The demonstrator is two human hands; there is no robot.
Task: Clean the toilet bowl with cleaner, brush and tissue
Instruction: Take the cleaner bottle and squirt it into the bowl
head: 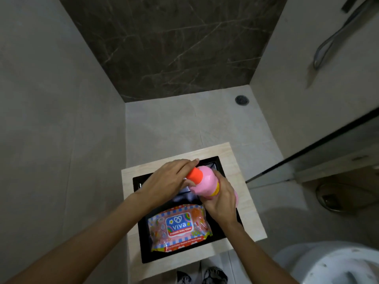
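Plainly, fingers on the cap: the left hand (174, 177) lay over the orange cap (193, 174), fingers curled loosely round it and the thumb under the neck; whether they pinched hard or merely rested I could not tell.
Fingers on the body: the right hand (220, 198) was wrapped closed round the lower half of the pink cleaner bottle (205, 181), gripping it with the cap tilted up and to the left.
Step in hand: by my judgement, the cap was being twisted, though whether off or on could not be told.
How to do it well: the right hand should keep the bottle steady and nearly upright while the left turns only the cap, so nothing spills onto the ledge or the wipes; a squeeze of the soft body with the cap loose could spurt cleaner.
Bottle's place: it was held above the black recessed tray (239, 220) set in the beige ledge (246, 181), touching neither.
Below the hands: the pack of wipes (178, 227) lay flat in the near part of the tray.
Further out: the white toilet bowl (336, 265) sat at the lower right, well apart from the bottle; no brush was visible.
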